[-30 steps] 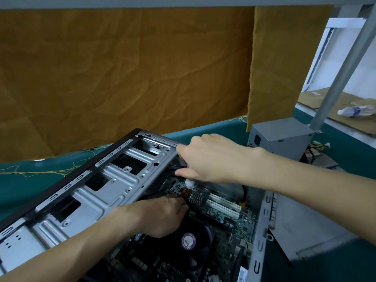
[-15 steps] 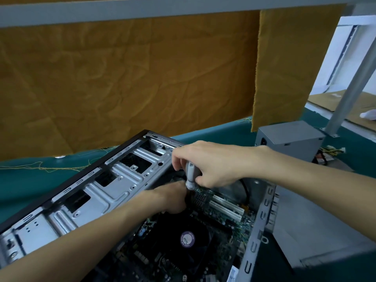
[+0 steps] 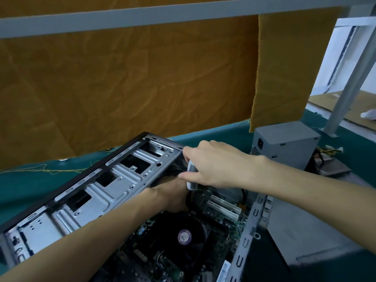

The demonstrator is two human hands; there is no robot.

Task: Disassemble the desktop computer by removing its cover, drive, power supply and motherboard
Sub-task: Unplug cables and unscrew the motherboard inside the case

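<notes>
Right hand (image 3: 219, 163) grips a grey screwdriver handle (image 3: 191, 176) above the motherboard (image 3: 203, 237) inside the open computer case (image 3: 114, 180). Left hand (image 3: 173, 196) reaches under it; its fingers are hidden. Removed power supply (image 3: 284, 143) stands beside the case.

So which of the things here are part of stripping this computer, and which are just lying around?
Part of the job:
case
motherboard
fan
power supply, already out
screwdriver, gripped by the right hand
left hand, down inside the case

Lying about:
orange cloth
cardboard
loose yellow threads
</notes>
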